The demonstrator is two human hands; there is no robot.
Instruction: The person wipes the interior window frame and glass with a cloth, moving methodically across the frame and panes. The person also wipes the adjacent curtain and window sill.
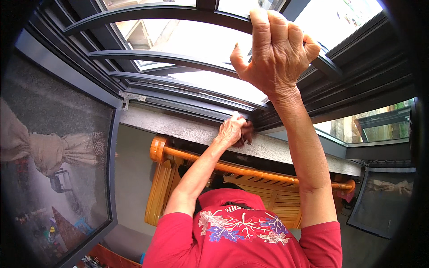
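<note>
My right hand (282,53) is raised high, its fingers curled over one of the dark metal window bars (178,13) and its thumb out to the side. Lower down, my left hand (231,130) is closed on a dark reddish-brown cloth (245,135), which looks bunched up. It presses at the lower window frame (187,106), close to the corner where the bars end. Just beneath runs the rough pale sill (178,126). The fingertips of my left hand are partly hidden.
A screened window sash (111,178) stands swung inward on the left, with a tied curtain (62,149) seen through it. Below the sill is a wooden bench (263,192) with a round top rail (232,169). Another screened sash (382,201) hangs at the right.
</note>
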